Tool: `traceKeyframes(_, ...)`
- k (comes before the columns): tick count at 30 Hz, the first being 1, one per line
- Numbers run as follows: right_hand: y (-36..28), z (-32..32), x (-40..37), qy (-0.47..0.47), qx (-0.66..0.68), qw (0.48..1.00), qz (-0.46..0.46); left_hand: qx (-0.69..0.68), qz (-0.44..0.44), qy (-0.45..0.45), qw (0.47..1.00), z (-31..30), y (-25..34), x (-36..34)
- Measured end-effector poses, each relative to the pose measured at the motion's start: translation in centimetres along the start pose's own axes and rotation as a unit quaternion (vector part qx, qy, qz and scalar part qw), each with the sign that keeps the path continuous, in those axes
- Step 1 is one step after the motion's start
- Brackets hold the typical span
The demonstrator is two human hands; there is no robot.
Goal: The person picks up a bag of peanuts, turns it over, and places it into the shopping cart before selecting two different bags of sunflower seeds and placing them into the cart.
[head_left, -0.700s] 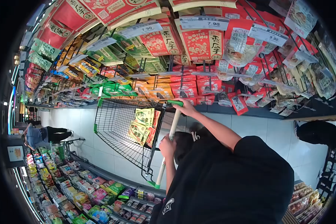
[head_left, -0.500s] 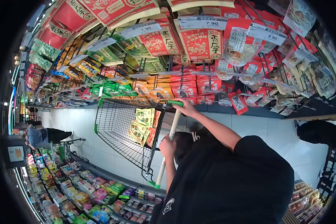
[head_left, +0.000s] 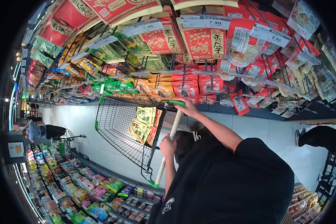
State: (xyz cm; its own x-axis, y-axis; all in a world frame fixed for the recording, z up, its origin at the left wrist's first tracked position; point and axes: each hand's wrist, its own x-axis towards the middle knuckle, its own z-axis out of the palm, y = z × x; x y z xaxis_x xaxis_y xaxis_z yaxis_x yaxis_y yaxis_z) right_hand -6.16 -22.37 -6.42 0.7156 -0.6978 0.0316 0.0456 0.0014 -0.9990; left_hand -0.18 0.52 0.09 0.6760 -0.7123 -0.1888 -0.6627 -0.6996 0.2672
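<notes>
A wire shopping cart (head_left: 125,130) with green corners holds yellow and red snack packets (head_left: 143,121) near its handle end. The cart's pale handle bar (head_left: 176,121) runs between green end pieces. My right hand (head_left: 187,109) is closed on the bar at its upper end in the picture, beside the green end piece. Lower down, my left hand (head_left: 167,146) is wrapped round the middle of the same bar.
Hanging snack bags (head_left: 203,43) with price tags line the top. Packaged goods (head_left: 100,194) fill a shelf below. Farther off at left, a person (head_left: 39,131) stands by another cart (head_left: 61,147). A person in black trousers (head_left: 321,138) is at right.
The shelf goods at the top have shifted slightly right in view. At right, more of the other person's shoes shows. Both my hands keep their hold on the bar.
</notes>
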Motion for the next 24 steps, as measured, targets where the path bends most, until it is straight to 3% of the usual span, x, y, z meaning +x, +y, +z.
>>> traceKeyframes(24, -0.71, -0.36, -0.05, -0.007, 0.026, 0.999, 0.045, -0.014, -0.005, -0.006, 1.0, -0.21, 0.41, 0.12)
